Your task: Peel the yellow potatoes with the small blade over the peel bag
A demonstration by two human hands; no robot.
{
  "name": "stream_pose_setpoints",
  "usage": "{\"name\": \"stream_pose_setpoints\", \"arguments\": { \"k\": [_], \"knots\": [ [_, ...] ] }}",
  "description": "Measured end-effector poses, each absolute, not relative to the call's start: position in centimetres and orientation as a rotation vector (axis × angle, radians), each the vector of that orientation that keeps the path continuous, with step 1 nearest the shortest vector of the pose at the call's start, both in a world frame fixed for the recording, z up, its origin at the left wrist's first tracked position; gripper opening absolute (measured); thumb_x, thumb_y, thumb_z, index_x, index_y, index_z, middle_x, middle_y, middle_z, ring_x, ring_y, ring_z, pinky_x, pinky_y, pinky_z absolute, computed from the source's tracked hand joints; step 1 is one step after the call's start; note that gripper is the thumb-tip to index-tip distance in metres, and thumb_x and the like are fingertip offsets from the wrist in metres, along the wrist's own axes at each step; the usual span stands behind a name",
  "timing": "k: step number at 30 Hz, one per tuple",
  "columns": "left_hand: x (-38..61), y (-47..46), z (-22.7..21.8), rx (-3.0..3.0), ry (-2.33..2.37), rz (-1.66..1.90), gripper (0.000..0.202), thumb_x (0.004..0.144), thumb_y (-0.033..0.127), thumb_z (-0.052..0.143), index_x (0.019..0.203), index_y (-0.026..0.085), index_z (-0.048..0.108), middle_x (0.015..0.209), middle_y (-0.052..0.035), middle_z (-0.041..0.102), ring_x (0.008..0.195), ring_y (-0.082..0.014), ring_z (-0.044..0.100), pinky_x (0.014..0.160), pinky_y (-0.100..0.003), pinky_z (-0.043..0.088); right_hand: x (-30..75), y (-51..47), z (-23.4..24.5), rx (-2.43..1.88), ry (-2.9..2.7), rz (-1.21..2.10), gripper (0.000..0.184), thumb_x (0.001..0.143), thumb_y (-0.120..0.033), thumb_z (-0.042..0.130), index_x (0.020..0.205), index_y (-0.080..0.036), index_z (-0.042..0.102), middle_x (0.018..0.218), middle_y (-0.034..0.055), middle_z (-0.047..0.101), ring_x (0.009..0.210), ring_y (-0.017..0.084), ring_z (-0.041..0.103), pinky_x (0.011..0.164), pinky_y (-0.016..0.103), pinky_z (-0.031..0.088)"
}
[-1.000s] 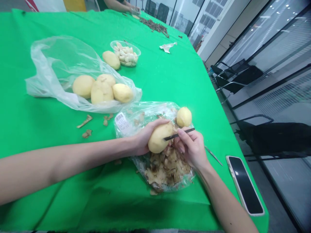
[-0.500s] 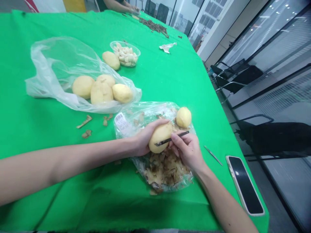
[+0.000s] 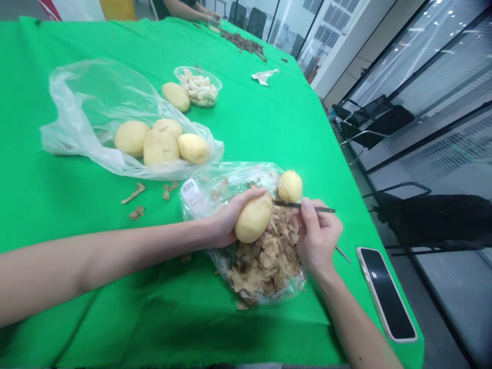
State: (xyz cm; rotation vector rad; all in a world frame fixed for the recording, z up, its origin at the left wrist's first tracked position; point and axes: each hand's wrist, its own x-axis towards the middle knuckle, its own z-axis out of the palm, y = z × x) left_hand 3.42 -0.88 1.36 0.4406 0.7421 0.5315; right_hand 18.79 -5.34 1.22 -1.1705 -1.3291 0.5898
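Note:
My left hand (image 3: 226, 223) is closed around a peeled potato (image 3: 253, 219), holding it above a clear plastic bag (image 3: 205, 205). Brown potato peelings (image 3: 269, 261) are heaped on that bag. In my right hand (image 3: 319, 233) is a slim black pen-like tool (image 3: 286, 204), pinched between thumb and fingers. It lies nearly level, its tip close to the potato's upper right side; whether they touch I cannot tell. A second peeled potato (image 3: 290, 186) rests at the bag's far right edge. Beyond it to the left, several peeled potatoes (image 3: 161, 146) lie in a translucent bag (image 3: 88, 138).
A phone (image 3: 386, 294) and a thin metal tool (image 3: 343, 254) lie at right. Farther back are a tub of pale, peeled cloves (image 3: 202, 87), a loose potato (image 3: 176, 97), crumpled tissue (image 3: 264, 77) and a dark pile (image 3: 244, 43). Another person's arm (image 3: 184, 9) shows at the far end.
My right hand has moved right, taking the black tool's tip off the potato's front face and up to its right side. My left hand and the potato stay nearly still.

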Motion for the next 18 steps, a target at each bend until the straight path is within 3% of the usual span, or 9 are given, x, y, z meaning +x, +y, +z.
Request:
{"name": "stream_pose_setpoints", "arguments": {
  "k": [4,9,13,18],
  "knots": [
    [3.38,-0.89,1.44,0.44,0.688,0.544,0.05,0.094,0.051,0.039,0.072,0.014,0.064,0.057,-0.005,0.064,0.046,-0.0143,0.058,0.046,-0.024,0.045,18.59,-5.45,1.61,-1.166,-1.507,0.788,0.043,0.093,-0.042,0.057,0.056,-0.02,0.06,0.048,-0.0011,0.054,0.043,0.012,0.045,0.044,0.027,0.034],
    [3.33,-0.76,1.22,0.465,0.732,0.573,0.046,0.092,0.055,0.039,0.077,0.017,0.06,0.056,-0.0041,0.062,0.047,-0.0178,0.06,0.045,-0.026,0.045,18.65,-4.91,1.44,-1.238,-1.29,0.564,0.043,0.093,-0.038,0.057,0.054,-0.02,0.058,0.051,-0.0012,0.054,0.05,0.012,0.049,0.05,0.027,0.038],
    [3.3,-0.77,1.25,0.47,0.719,0.568,0.046,0.094,0.054,0.037,0.079,0.017,0.06,0.056,-0.0045,0.062,0.046,-0.0172,0.06,0.044,-0.026,0.045,18.75,-4.92,1.21,-1.166,-1.331,0.791,0.038,0.092,-0.042,0.057,0.063,-0.02,0.064,0.047,-0.0028,0.051,0.041,0.011,0.044,0.043,0.027,0.033],
    [3.17,-0.71,1.24,0.466,0.698,0.535,0.046,0.092,0.051,0.039,0.073,0.015,0.062,0.056,-0.0059,0.063,0.048,-0.0171,0.059,0.043,-0.025,0.045,18.75,-4.74,1.27,-1.22,-1.291,0.74,0.046,0.09,-0.042,0.06,0.051,-0.02,0.056,0.047,-0.0015,0.051,0.046,0.012,0.047,0.047,0.027,0.037]
  ]
}}
